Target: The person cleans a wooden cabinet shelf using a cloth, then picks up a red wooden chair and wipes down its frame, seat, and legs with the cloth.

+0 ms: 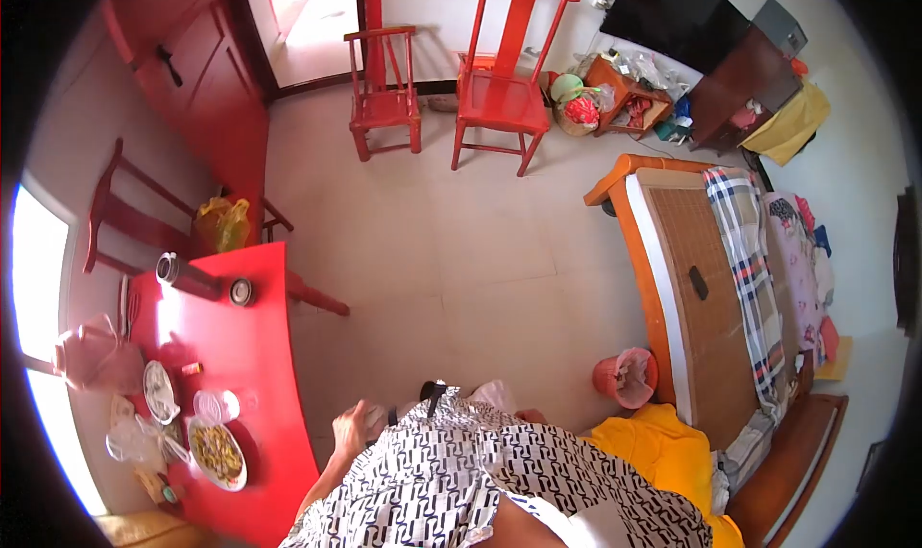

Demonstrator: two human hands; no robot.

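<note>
Shiny red flat-topped table [279, 356]: It stood at the left, and every place here goes by it.
Tall dark shiny flask [195, 280]: It seemed to stand on the far part of the table.
White oval plate [237, 481]: It sat on the near part of the table with yellow-brown food on it. It was in from the edge, maybe so nobody would bump it off.
Small round black-and-silver lid [242, 292]: It lay beside the flask on the table, maybe to keep the two together.
Left hand [351, 430]: It was just right of the table, the thing nearest to it. The fingers looked curled in, but I could not tell if they held anything.
White cloth shirt with black shapes [423, 462]: It hung to the right of the table, loose and wide, so it hid a lot.
Right hand [531, 416]: Only a bit peeked past the shirt, farther right of the table. I could not tell if it was open or closed.
Pinkish-red round bin [607, 379]: It stood well right of the table. A thin bag lined it, probably to keep it clean.
</note>
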